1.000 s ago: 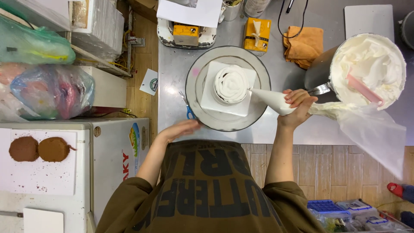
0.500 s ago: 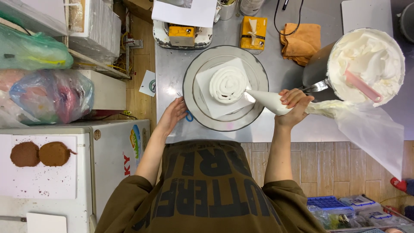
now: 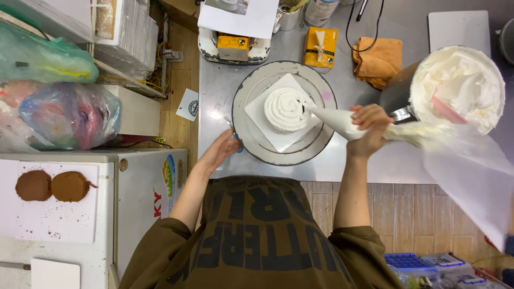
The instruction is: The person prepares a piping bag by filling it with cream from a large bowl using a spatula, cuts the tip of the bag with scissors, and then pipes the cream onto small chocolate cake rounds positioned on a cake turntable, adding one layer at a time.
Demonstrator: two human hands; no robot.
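My right hand [image 3: 368, 130] grips the piping bag [image 3: 342, 122], tip touching the cake [image 3: 287, 108]; my open left hand [image 3: 220, 150] touches the turntable [image 3: 251, 140] rim. The cream bowl [image 3: 458, 85] stands right of it on the steel counter [image 3: 342, 168].

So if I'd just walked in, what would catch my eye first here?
Probably the small white cake, covered in piped cream, on a round turntable at mid-table. The right hand holds a piping bag with its tip at the cake's side, and a big bowl of cream sits at far right.
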